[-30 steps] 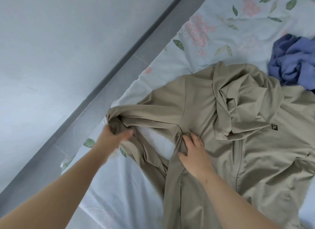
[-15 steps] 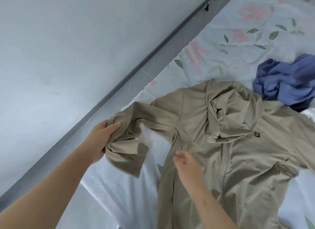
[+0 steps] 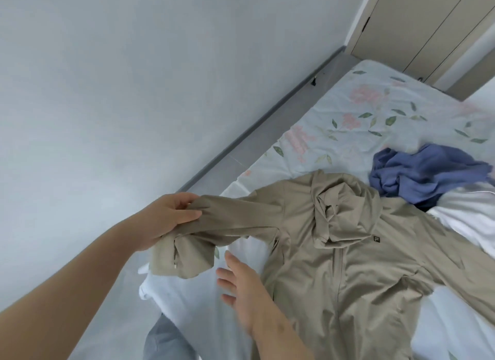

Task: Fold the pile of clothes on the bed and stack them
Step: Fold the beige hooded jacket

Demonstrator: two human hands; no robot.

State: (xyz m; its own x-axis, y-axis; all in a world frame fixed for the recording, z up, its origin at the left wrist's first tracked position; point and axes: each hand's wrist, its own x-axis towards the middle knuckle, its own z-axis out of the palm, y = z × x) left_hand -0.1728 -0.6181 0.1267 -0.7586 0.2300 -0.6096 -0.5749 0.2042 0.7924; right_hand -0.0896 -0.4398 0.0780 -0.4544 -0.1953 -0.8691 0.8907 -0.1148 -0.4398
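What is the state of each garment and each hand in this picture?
beige jacket: unfolded, spread on the bed, hood bunched.
jacket sleeve: raised off the bed.
blue garment: crumpled, not folded.
left hand: grips the jacket sleeve.
right hand: open, holds nothing.

Bedroom of a home, as I view it remotely: a bed (image 3: pixel 257 156) under a floral sheet (image 3: pixel 361 118), a jacket (image 3: pixel 348 274) and blue garment (image 3: pixel 428 169) on it, plain wall (image 3: pixel 134 78), wardrobe doors (image 3: pixel 428 24) beyond.
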